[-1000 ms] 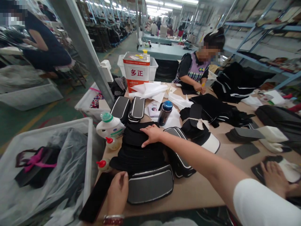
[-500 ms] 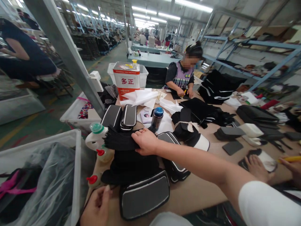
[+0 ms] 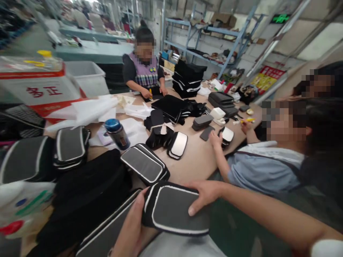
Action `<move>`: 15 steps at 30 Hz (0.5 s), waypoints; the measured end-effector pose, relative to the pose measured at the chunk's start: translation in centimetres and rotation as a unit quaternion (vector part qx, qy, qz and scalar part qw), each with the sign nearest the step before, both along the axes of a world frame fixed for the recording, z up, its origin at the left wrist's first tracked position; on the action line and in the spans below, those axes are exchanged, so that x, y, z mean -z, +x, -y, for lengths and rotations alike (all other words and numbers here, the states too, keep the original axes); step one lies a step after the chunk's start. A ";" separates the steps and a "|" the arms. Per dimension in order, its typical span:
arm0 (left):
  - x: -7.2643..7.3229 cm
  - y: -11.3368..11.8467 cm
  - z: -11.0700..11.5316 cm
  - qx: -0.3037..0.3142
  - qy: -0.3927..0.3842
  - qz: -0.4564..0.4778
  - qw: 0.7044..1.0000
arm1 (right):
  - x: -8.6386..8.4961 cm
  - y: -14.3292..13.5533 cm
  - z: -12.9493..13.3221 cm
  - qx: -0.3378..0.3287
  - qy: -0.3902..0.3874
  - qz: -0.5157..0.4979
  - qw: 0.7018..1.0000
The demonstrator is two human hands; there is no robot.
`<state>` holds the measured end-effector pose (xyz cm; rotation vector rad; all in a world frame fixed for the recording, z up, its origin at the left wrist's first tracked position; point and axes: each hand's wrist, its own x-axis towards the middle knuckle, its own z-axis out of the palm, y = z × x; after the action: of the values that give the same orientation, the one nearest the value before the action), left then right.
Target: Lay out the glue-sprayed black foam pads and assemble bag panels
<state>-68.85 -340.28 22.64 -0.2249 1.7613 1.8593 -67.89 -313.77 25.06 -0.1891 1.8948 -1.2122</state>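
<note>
Between my two hands is a dark grey panel stack [image 3: 175, 210] with black edges and a white outline, held above the near table edge. My right hand [image 3: 206, 196] grips its upper right corner, thumb on top. My left hand [image 3: 132, 223] is pressed to its left side, the fingers mostly hidden. Beneath and left of it lies another grey panel [image 3: 107, 232]. A pile of black fabric [image 3: 85, 189] spreads on the left, and a similar grey piece [image 3: 144, 162] lies just beyond my hands.
A blue-lidded bottle [image 3: 118, 134] stands near white paper [image 3: 92, 110]. A large red-and-white can [image 3: 40, 85] is at the left. One person works across the table [image 3: 193, 162]; another in a blue shirt [image 3: 257, 167] sits at right, hands on a white-topped piece [image 3: 228, 135].
The view has swung right. My right hand has let go of the black fabric, and both hands now hold a grey panel stack with white outline.
</note>
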 end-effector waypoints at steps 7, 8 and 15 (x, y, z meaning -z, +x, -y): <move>3.0 -2.0 -11.5 0.336 -0.121 -0.101 0.929 | 5.5 7.7 -7.5 0.101 0.128 -0.141 0.976; 3.1 -2.4 -12.6 0.365 -0.118 -0.107 0.917 | 5.9 8.5 -8.6 0.128 0.146 -0.155 0.969; -1.7 -0.7 -19.3 0.578 -0.109 -0.465 0.661 | 10.1 11.5 -17.8 0.298 -0.146 0.022 0.943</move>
<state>-69.51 -321.02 24.34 1.6602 1.8568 0.7096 -56.38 -295.99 15.00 0.2778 1.7775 -1.8865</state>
